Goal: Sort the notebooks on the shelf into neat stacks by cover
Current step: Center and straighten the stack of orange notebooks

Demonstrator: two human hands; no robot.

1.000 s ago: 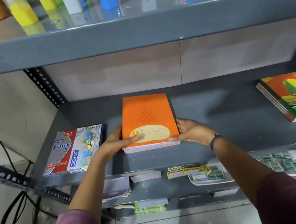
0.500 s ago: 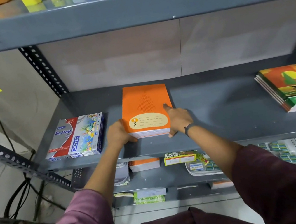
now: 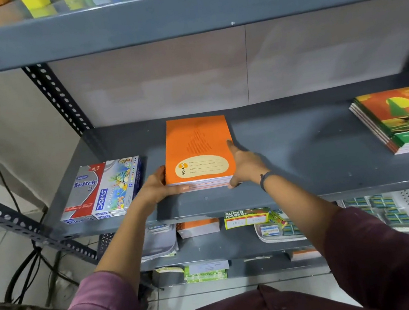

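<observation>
An orange stack (image 3: 198, 150) of notebooks was seen lying flat near the middle of the grey shelf (image 3: 303, 144), squared between both hands. The left hand (image 3: 156, 189) was cupped against the stack's near-left corner, thumb laid along its front edge. The right hand (image 3: 246, 163) was held flat and extended against the right edge, gripping nothing. A green stack (image 3: 407, 120) lay well apart at the right; two boxes (image 3: 105, 189) lay just left of the orange stack.
</observation>
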